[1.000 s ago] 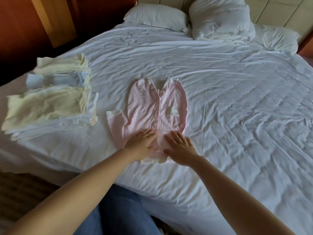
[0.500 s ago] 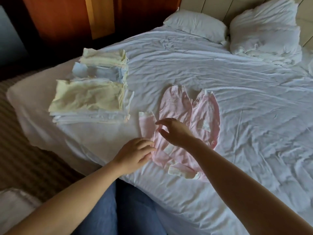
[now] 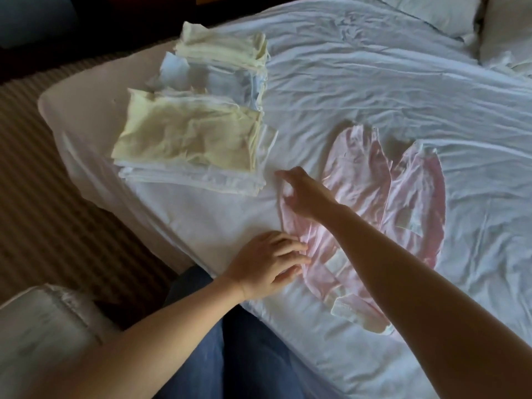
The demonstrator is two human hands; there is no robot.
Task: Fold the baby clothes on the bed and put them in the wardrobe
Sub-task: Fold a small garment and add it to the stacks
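We have one view: head-worn, wide-angle. We look forward and down, standing at near edge of bed [image 3: 345, 82], facing its left corner. Mattress edge runs diagonally across frame. Close range: our forearms enter from bottom, left hand [image 3: 267, 260] and right hand [image 3: 305, 194] mid-frame, our denim legs [image 3: 244, 355] directly below lens. Pink garment [image 3: 403, 197] centre-right, folded stack [image 3: 190, 139] upper left. Pillows [image 3: 431, 12] clipped by top edge; striped floor [image 3: 57, 197] down left side.

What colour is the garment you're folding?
The garment is pale pink; the head view shows it best.
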